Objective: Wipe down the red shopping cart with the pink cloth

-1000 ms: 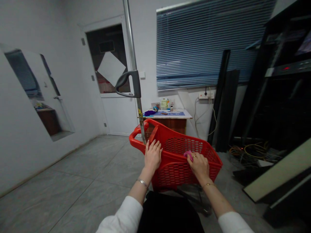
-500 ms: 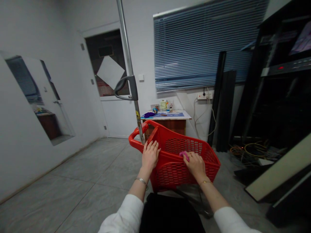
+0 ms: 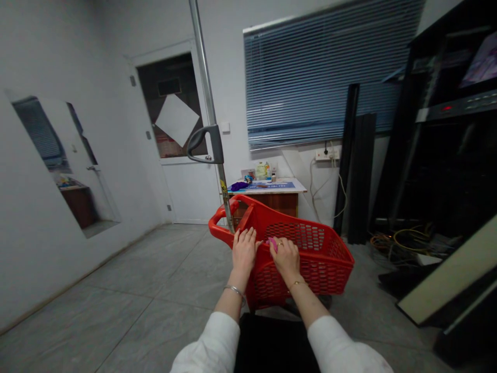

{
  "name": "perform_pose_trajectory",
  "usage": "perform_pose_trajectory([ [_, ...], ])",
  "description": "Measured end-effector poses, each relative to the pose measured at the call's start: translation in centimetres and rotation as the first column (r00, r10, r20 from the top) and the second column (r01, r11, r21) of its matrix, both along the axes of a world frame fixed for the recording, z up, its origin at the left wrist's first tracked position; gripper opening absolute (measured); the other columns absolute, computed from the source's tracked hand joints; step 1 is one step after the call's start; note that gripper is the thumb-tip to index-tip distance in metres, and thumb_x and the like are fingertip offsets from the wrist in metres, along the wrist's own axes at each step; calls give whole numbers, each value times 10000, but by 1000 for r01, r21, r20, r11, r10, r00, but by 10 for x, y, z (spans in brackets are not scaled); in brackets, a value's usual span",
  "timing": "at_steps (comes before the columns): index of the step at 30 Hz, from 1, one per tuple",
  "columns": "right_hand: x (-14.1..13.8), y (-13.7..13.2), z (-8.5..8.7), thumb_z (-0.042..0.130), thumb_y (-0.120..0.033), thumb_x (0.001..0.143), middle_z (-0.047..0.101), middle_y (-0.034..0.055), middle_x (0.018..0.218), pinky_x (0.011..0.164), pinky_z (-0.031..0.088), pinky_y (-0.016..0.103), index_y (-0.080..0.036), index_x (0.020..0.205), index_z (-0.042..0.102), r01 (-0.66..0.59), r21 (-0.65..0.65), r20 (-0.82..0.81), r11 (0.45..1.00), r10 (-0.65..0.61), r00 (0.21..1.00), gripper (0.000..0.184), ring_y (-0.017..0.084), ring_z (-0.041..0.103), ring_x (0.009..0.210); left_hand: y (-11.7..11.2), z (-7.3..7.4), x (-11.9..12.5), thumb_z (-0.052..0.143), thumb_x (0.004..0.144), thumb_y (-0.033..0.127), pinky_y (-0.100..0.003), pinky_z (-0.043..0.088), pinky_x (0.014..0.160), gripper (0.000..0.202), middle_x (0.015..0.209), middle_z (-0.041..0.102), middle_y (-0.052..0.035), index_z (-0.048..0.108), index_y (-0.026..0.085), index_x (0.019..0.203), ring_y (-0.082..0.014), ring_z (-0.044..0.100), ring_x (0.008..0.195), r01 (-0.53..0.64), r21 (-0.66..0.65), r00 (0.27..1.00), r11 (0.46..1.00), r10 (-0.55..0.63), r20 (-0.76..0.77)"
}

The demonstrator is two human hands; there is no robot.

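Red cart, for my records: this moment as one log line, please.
left hand: on red cart rim | right hand: gripping pink cloth at rim

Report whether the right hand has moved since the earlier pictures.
Yes: against the red basket, the right hand has moved left along the near rim, toward the left hand.

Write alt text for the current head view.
A left hand rests on the near rim of a red shopping cart while the right hand holds a pink cloth against it. A metal pole with a grey handle rises at the cart's left end; behind are a table, white door and blue blinds.
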State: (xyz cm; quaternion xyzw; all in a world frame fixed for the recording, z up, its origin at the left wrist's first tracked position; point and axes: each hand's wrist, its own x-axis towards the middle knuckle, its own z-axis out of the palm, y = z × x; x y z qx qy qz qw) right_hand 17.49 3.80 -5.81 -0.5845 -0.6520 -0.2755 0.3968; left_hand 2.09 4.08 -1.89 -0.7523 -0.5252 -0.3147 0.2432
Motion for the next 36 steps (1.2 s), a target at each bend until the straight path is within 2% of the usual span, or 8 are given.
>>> perform_pose_trajectory([
  [4,30,0,-10,465,-344,956,659,53,931,743,318,294,-198,1125,664,-49,-6,34,999,49,998,299,156,520,837,1,0,-3,426,993,364,-444,304,1136,397,1384,568,-64,554,217,1339,-237,524,1262,-4,-4,1000,1000,4,-21],
  [11,111,-7,-31,468,-325,941,656,59,912,719,316,301,-182,1091,683,75,24,74,997,-76,994,299,156,508,803,1,-3,2,459,978,357,-458,314,1130,405,1363,587,-84,553,206,1343,-260,531,1250,0,-8,1000,1000,0,4],
  [14,100,-5,-29,456,-331,944,652,63,891,712,302,310,-184,1055,691,130,36,46,991,-132,990,299,160,496,786,1,-4,5,467,976,349,-462,308,1135,394,1349,600,-81,563,208,1331,-254,548,1221,8,-1,1000,1000,-8,28],
  [19,28,3,-12,434,-342,965,645,57,877,725,294,308,-196,1072,678,72,23,19,997,-72,997,304,166,497,805,1,-3,4,460,980,340,-454,304,1134,375,1322,620,-86,586,186,1298,-248,554,1198,-12,6,1000,1000,12,19],
  [22,9,4,-7,440,-346,966,644,56,893,733,297,302,-193,1090,669,27,22,2,999,-27,1000,303,167,500,829,1,-1,1,452,984,340,-454,310,1129,374,1315,625,-90,591,177,1290,-248,555,1195,-18,8,1000,1000,18,-5],
  [26,37,1,-13,456,-334,957,647,50,911,740,303,290,-192,1099,666,-29,14,38,999,28,999,291,158,498,830,1,0,-1,448,986,346,-445,313,1127,375,1318,623,-89,590,178,1290,-244,549,1205,-18,10,1000,1000,18,-25],
  [32,103,-4,-30,449,-335,949,647,55,906,735,301,296,-182,1068,677,50,10,77,999,-51,996,299,156,494,808,1,-1,3,443,984,355,-451,307,1132,385,1327,616,-90,584,185,1300,-252,547,1208,-21,-9,1000,1000,21,-2],
  [36,95,-2,-29,452,-337,939,631,59,855,710,283,308,-187,1021,687,129,31,31,991,-130,991,291,162,478,785,-2,-1,6,438,983,346,-462,304,1132,387,1320,620,-94,579,183,1305,-261,548,1204,-14,-5,1000,1000,14,24],
])
